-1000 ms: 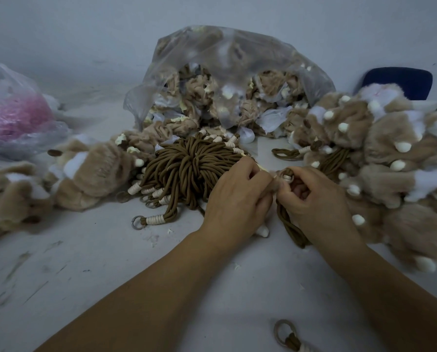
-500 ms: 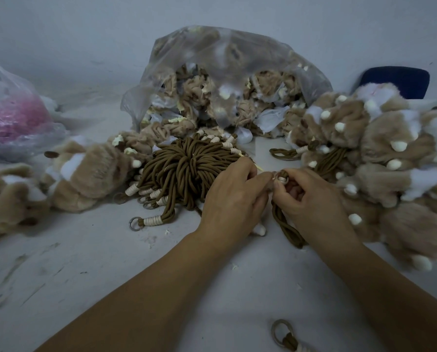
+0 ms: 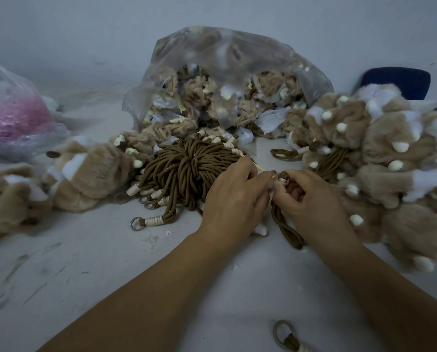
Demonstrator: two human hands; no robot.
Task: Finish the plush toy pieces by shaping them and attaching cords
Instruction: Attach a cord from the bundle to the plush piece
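Right hand [image 3: 311,199] was pinching the ring end of one brown cord [image 3: 287,228], thumb and fingertips tight on it. The rest of the cord trailed down onto the tabletop [image 3: 85,275] at its 7 o'clock. Left hand [image 3: 232,196] sat right against it at 9 o'clock, fingers curled over what looked like a plush piece [image 3: 261,231]. Only a white nub showed, so I couldn't tell exactly what its fingertips gripped.

The cord bundle [image 3: 187,168] lay at 11 o'clock of the left hand. The corded plush pile [image 3: 390,161] was at 3 o'clock of the right, and the plastic bag [image 3: 225,59] of plush at 12.

Risk imo: both grips were tiny, so the ring could've slipped loose before hooking on. The dangling cord could also have snagged the pile's cords.
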